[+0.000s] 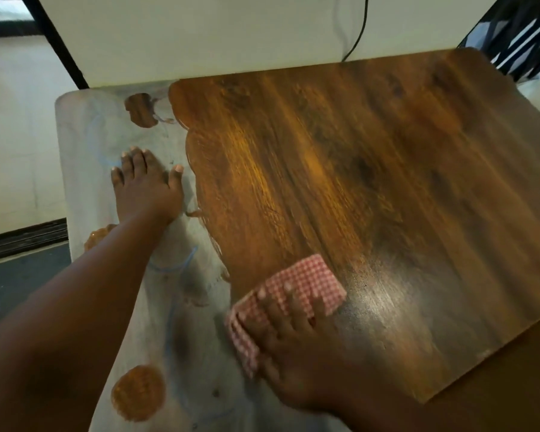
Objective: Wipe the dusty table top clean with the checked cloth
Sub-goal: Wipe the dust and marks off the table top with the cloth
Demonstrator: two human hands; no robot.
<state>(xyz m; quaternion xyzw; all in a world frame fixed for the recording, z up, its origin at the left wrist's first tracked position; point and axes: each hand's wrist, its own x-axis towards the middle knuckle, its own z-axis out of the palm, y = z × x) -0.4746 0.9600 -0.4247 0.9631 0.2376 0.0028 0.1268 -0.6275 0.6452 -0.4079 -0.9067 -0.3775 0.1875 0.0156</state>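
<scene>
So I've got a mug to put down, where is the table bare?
The wiped brown wood between the wall and the checked cloth lies bare. The dusty grey strip is taken: the left hand rests there, the right hand presses the cloth.

No writing, label, brand, number or sign can be read anywhere in this view; the faint blue lines on the dusty part of the surface (85, 169) form no legible characters.
</scene>
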